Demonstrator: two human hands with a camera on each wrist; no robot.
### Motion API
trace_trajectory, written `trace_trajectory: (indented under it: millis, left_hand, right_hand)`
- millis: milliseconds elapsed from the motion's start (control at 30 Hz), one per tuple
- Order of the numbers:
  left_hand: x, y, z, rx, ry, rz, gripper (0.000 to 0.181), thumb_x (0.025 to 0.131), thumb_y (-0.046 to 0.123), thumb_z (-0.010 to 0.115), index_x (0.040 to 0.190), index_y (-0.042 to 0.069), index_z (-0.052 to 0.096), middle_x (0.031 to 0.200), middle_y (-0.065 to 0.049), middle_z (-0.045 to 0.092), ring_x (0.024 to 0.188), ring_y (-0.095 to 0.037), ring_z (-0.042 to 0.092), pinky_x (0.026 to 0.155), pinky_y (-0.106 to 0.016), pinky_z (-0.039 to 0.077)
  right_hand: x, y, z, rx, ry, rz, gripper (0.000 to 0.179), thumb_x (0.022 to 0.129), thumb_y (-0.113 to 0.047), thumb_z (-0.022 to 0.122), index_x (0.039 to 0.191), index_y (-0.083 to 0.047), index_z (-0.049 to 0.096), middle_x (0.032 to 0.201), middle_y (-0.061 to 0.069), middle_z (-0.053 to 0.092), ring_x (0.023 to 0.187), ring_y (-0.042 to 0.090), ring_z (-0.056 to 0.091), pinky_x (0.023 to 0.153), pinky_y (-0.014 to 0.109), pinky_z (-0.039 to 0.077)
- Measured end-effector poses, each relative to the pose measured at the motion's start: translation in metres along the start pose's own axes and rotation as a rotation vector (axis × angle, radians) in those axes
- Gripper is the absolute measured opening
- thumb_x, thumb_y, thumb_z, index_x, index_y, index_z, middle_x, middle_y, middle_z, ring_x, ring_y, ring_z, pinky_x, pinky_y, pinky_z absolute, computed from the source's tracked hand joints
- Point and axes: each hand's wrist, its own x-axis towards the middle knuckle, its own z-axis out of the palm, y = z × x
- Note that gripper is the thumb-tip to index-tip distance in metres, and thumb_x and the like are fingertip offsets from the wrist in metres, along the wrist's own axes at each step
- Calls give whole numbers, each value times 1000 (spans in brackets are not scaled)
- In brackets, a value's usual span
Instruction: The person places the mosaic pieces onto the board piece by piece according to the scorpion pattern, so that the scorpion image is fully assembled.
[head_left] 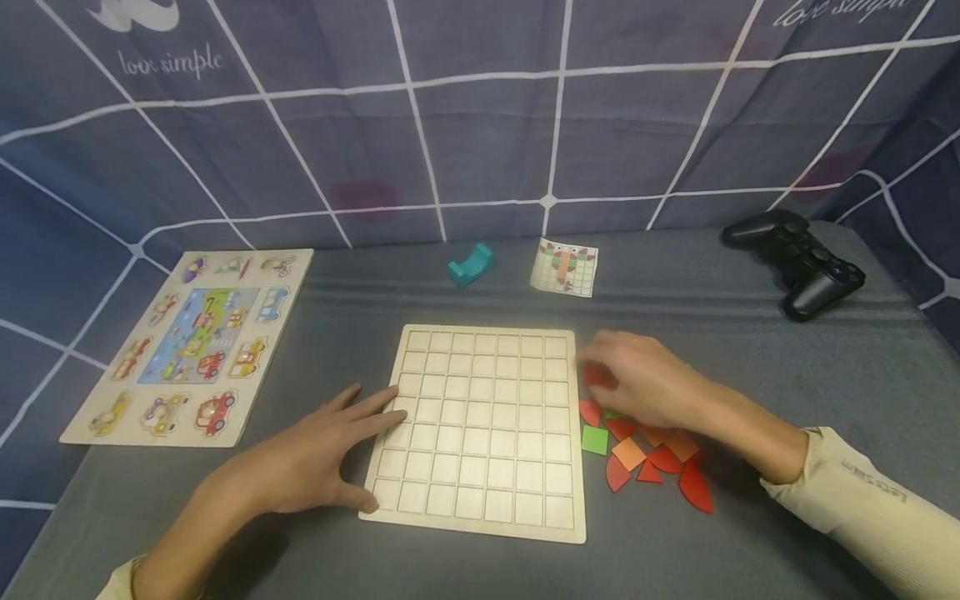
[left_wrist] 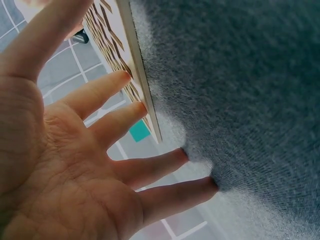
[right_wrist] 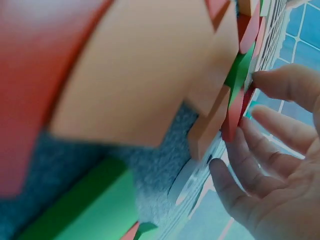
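Note:
A square wooden grid board [head_left: 480,425] lies on the grey cloth. My left hand [head_left: 315,454] rests at its left edge, fingers spread, with index and middle fingertips on the rim and thumb at the near corner. In the left wrist view, the other two fingertips of the left hand [left_wrist: 100,145] touch the cloth. My right hand [head_left: 645,375] is curled at the board's right edge, over a pile of coloured pieces. Its thumb and fingertips pinch a red piece [right_wrist: 247,101]. Beneath it lie a green square [head_left: 595,440], an orange square [head_left: 628,454] and several red pieces [head_left: 696,487].
A small pattern card [head_left: 566,267] and a teal curved piece [head_left: 471,265] lie behind the board. At the left is a vehicle puzzle board [head_left: 198,350]. A black game controller [head_left: 795,262] sits at the back right, before the checked cloth wall [head_left: 480,133].

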Motion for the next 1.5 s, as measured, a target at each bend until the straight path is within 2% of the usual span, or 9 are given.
trace_trajectory:
  millis: [67,200,500,733,933,1167,1267,1500]
  left_hand:
    - [0,0,0,5,5,1,96,68,47,88,150,21,45,162,0,24,143,-51,16,101,-73,26]
    - [0,0,0,11,8,1,96,68,46,88,150,21,45,162,-1,24,143,-51,16,101,-73,25]
    - [1,0,0,11,7,6,96,69,45,88,151,22,44,162,-1,25,143,-51,17,101,-73,25]
    - [0,-1,-1,14,4,2,97,68,44,88,151,21,43,162,0,25,143,-51,17,101,-72,26]
    - [3,2,-5,18,-7,-4,102,66,50,87,152,18,41,162,-1,23,142,-51,18,100,-71,29]
    - [6,2,-7,-5,-20,-47,110,62,49,90,154,19,38,163,-1,20,144,-47,17,101,-69,30]
    - [7,0,-8,2,-22,-49,110,61,53,89,153,19,39,162,0,22,144,-46,18,100,-68,32]
    - [9,-1,-9,7,-26,-49,109,60,54,89,152,19,41,162,0,24,143,-47,21,99,-68,34]
  right_hand:
    - [-1,0,-1,31,15,13,35,79,-5,75,114,-9,70,94,-3,61,76,14,52,70,35,47]
    - [-2,0,-4,73,35,-3,40,80,-3,74,119,-9,68,98,-3,62,78,13,53,72,35,47]
    - [2,-6,-5,133,60,-93,43,78,3,66,120,-8,68,102,-3,58,74,11,49,64,29,44]
    - [16,-13,-2,246,115,-132,38,80,4,67,117,-5,68,106,-1,62,86,13,54,75,34,48]
    - [40,-23,3,392,72,-161,36,80,8,64,114,-3,67,103,-1,63,91,16,59,78,34,51]
    - [80,-43,7,538,-4,-172,36,82,7,63,117,1,66,108,7,64,99,21,61,84,31,52]
    - [97,-51,11,558,-59,-166,34,85,4,64,119,2,65,110,9,63,100,19,62,86,26,52]
    - [129,-66,21,476,-136,-219,36,86,8,60,122,3,64,112,11,63,99,14,62,89,22,48]
